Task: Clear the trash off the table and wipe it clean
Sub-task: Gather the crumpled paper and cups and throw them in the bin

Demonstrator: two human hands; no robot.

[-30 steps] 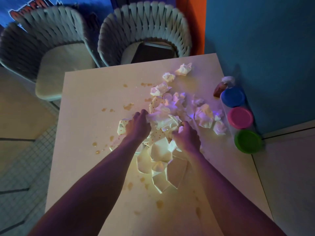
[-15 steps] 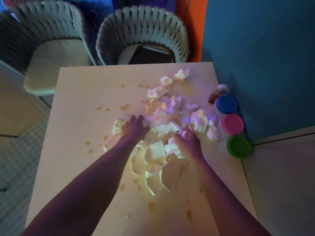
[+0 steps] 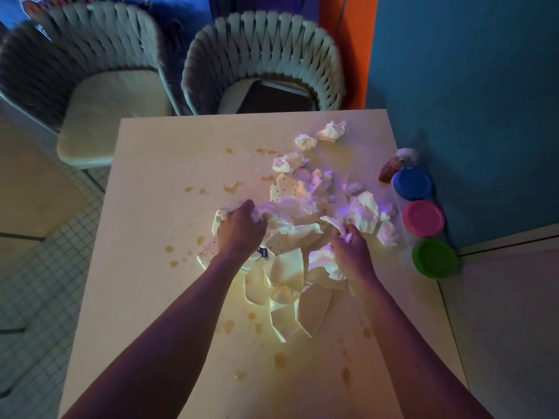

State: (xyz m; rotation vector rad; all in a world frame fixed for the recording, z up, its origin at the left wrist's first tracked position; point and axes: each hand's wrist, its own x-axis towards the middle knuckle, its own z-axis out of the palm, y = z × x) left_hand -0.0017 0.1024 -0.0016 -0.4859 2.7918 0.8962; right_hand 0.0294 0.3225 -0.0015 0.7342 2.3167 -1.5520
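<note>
My hands, left [image 3: 242, 231] and right [image 3: 351, 252], are both bunched on the trash [image 3: 290, 237] heaped between them. It's light, crumply paper, I'd guess; scoop from the edges, loose wads [image 3: 331, 131] lie beyond.

Lidded tubs [image 3: 423, 218] along table's [image 3: 157, 297] right edge

Your counter [image 3: 157, 164] is pale cream, spotted with amber-brown spills [image 3: 233, 186]. The crumpled tissues [image 3: 331, 131] on it are white, some tinted violet by the light, and the torn paper pieces [image 3: 287, 267] are plain cream. One sheet [image 3: 284, 189] carries small red dots on cream. At the counter's right edge you have three lids: blue [image 3: 413, 183], pink [image 3: 423, 218] and green [image 3: 435, 259]. The wall [image 3: 469, 71] is teal with an orange strip [image 3: 351, 34] beside it, and the woven chairs [image 3: 263, 55] are grey.
</note>
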